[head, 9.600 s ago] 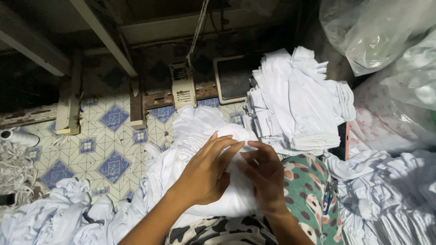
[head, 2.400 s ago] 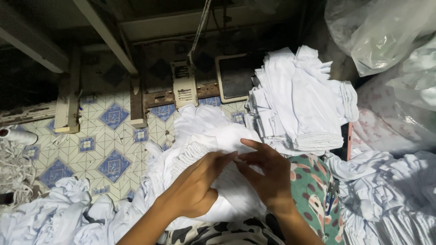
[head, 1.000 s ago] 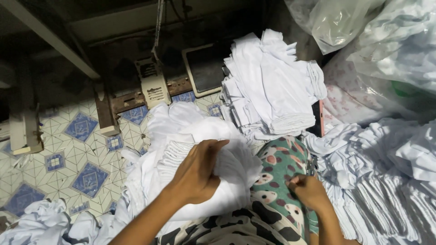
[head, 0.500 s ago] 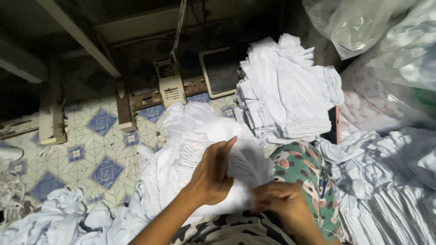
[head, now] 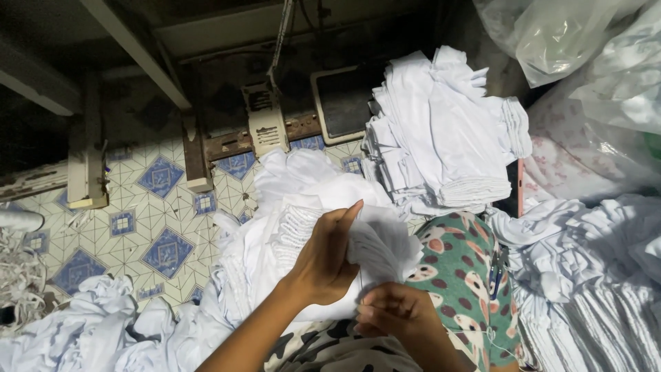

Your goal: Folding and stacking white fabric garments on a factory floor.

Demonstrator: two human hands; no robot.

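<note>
**Both hands on a white cloth in the lap**

The white cloth (head: 375,241) lies bunched on the person's lap, near the middle of the scene, just above the patterned trousers (head: 461,275). Its long axis runs roughly from far left to near right, from the ribbed edge toward the right hand.

The left hand (head: 330,258) is raised, fingers together and pointing far, closed on a fold of the cloth from the left side. The right hand (head: 396,317) sits nearer and lower, just right of the left one, curled shut on the near edge of the same cloth. Both hands touch it, so neither is clearly closer.

Far right, a stack (head: 447,131) of folded white pieces rests. More white pieces lie at the right, and a loose pile (head: 76,331) at the near left on the tiled floor (head: 165,227).
</note>
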